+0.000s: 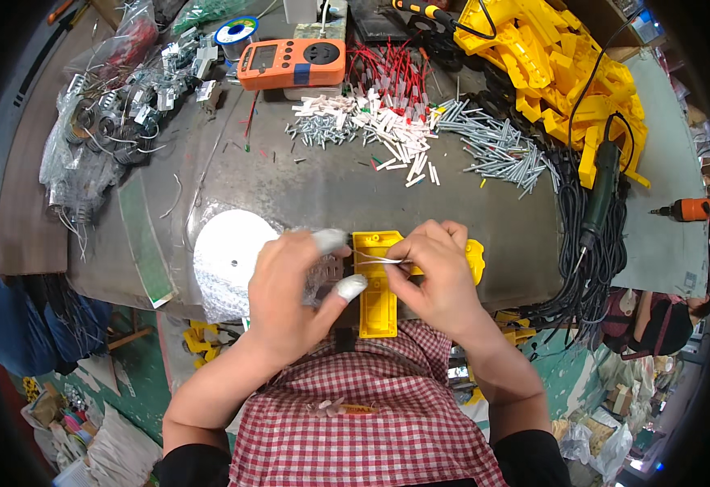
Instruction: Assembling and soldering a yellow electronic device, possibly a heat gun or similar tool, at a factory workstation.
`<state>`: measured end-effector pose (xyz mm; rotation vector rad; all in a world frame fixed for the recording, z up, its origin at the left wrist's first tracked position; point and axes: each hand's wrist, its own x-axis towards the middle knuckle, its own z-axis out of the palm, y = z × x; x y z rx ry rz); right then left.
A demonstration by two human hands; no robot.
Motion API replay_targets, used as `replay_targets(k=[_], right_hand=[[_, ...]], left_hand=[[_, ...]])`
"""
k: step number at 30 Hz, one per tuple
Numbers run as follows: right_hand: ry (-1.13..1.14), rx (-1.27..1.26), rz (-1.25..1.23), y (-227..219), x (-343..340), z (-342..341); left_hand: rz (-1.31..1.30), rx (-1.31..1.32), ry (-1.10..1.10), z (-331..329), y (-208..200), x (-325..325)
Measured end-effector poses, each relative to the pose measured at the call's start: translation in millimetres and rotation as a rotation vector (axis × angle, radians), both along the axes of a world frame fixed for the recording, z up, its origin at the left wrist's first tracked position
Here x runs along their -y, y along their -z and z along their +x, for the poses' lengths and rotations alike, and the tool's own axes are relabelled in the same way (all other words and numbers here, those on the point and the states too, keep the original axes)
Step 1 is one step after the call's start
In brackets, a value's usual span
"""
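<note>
Checked apron [363,450] closest, right hand [434,272] pinches white wires [378,261] over yellow housing [378,315], left hand [294,288] (fingertips [352,286] wrapped white) gapes alongside.

- Left hand [290,284]: thumb [350,286] and index [330,240] parted, tips toward 2 o'clock.
- Right hand [436,272]: thumb and index pinched.
- Forearms [217,385]: extended from 7 and 5 o'clock.
</note>
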<state>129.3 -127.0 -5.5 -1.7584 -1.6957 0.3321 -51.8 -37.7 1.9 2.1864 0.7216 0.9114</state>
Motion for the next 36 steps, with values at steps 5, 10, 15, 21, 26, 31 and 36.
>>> replay_targets(k=[5, 10, 15, 21, 26, 31, 36], right_hand=[[0.025, -0.143, -0.121, -8, -1, 7], [0.039, -0.16, -0.121, -5, 0, 11], [0.078, -0.162, -0.091, -2, -5, 9], [0.142, -0.207, 0.002, 1, -6, 5], [0.143, -0.309, 0.009, -2, -15, -5], [0.115, -0.345, 0.017, 6, -21, -8], [0.122, -0.317, 0.006, 5, -21, -9]], left_hand=[[0.315, -0.284, 0.008, 22, 7, 7], [0.299, -0.138, 0.152, 12, 28, 6], [0.24, -0.044, 0.404, 6, 20, -4], [0.093, -0.17, 0.276, 27, 0, -21], [-0.339, -0.104, 0.195, 22, -4, -41], [-0.755, -0.075, 0.154, 24, 0, -39], [-0.904, -0.036, 0.172, 24, 3, -42]])
